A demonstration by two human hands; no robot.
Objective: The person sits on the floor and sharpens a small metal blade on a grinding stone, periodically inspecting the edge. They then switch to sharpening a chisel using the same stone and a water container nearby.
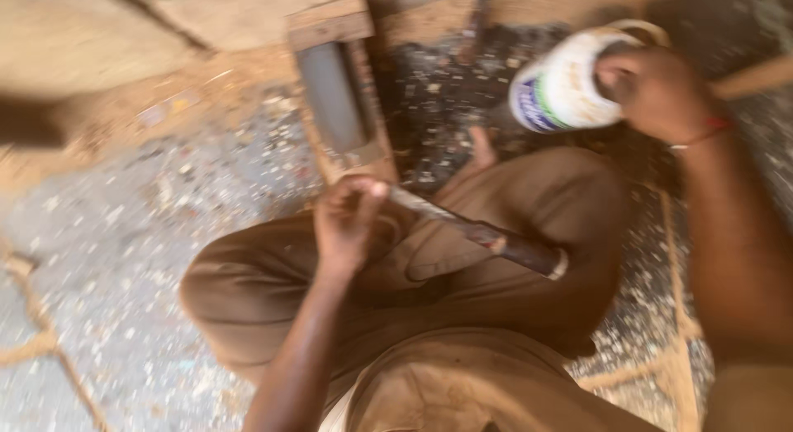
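The left hand [347, 221] has its grip closed around a dark tool [483, 234] over the lap. The right hand [652, 93] has its grip closed on a tipped white tub [562, 89], which could spill on the floor [124, 234].

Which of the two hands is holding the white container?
The right hand grips the white plastic container; the left hand holds a dark rod-like tool.
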